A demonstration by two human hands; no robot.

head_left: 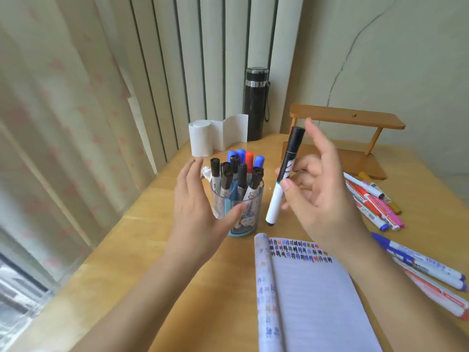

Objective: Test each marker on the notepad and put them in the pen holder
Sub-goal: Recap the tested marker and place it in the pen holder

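Fingers (pixel 317 142) of the right hand (pixel 324 199) are pinching the black-capped marker (pixel 289 158) against the thumb, which is pressing on the barrel just below the printed label; the remaining fingers are spreading loosely behind it. This marker is hanging in the air, tilted, cap uppermost and white barrel pointing down, between the pen holder (pixel 250 222) and the right palm, above the top edge of the notepad (pixel 317 301). The left hand (pixel 195 207) is curving around the left side of the pen holder with its fingers straight and slightly apart, gripping nothing; its thumb is lying across the clear front wall, though whether it is actually touching cannot be told.

The pen holder is standing upright on the table (pixel 165 275), carrying a bunch of capped markers (pixel 241 171) in black, blue and red. The notepad is lying open just beside it, with rows of coloured test marks (pixel 299 251) running along the top of the page. Loose markers (pixel 373 199) are lying in a heap to the right, with several more (pixel 426 270) resting nearer the table edge. Behind are standing a wooden shelf (pixel 347 120), a black flask (pixel 255 102) and a paper roll (pixel 203 138).
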